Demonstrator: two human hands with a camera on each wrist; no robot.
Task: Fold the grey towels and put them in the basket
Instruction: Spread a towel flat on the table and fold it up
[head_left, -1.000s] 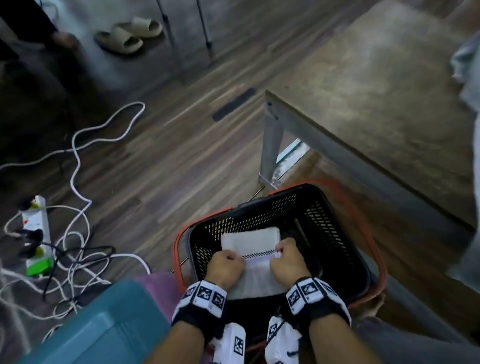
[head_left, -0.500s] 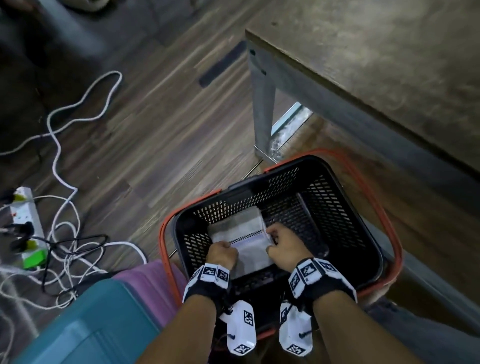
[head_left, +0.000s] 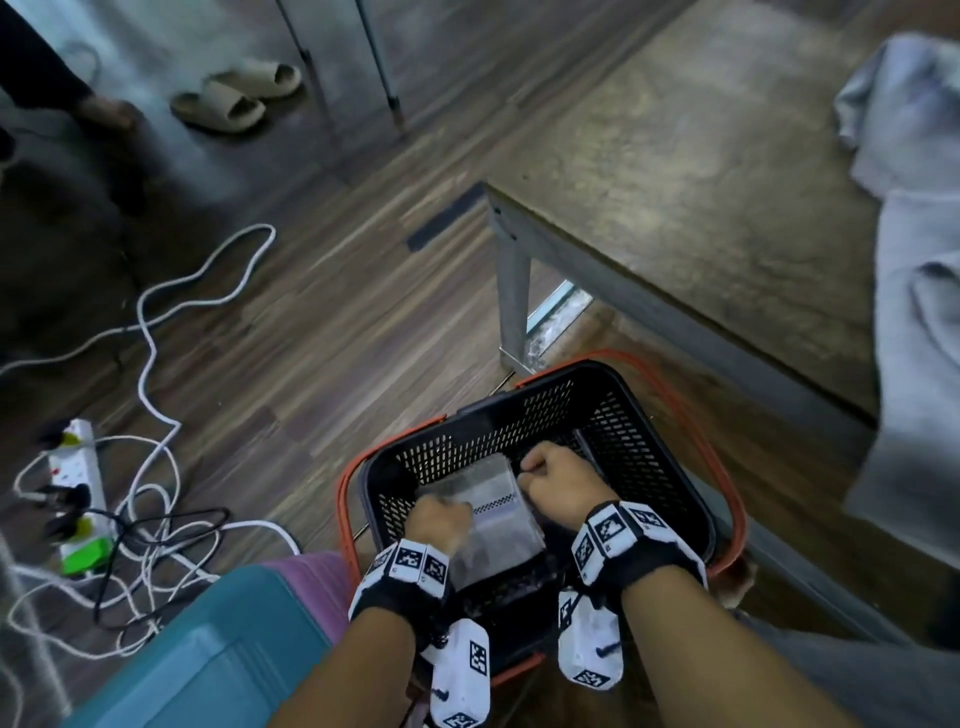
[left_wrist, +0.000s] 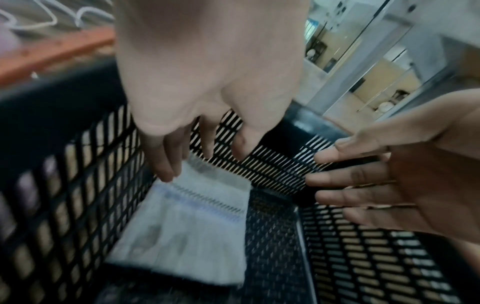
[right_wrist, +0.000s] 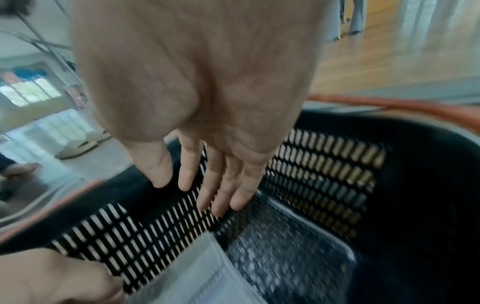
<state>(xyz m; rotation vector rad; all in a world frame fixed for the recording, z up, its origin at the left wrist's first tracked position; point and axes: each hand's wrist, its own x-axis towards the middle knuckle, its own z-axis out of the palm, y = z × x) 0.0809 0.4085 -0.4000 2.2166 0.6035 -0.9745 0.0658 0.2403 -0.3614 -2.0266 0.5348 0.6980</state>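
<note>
We reach both hands into the black basket (head_left: 649, 431), where a folded grey towel (left_wrist: 187, 232) lies flat on the bottom. Our left hand (left_wrist: 207, 82) hangs above the towel's far end with fingers loosely extended, one fingertip (left_wrist: 165, 172) at its edge, gripping nothing. Our right hand (right_wrist: 202, 102), just right of the towel, is spread open and empty. More grey towels (head_left: 924, 218) lie on the table (head_left: 701, 197) beyond our right hand.

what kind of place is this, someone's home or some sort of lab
Probably an indoor room set up for recording, not clearly a home. A power strip lies in tangled white cables on wood-look flooring, thin stand legs rise behind, and slippers sit nearby. A plain low table holds unfolded grey towels.
</note>
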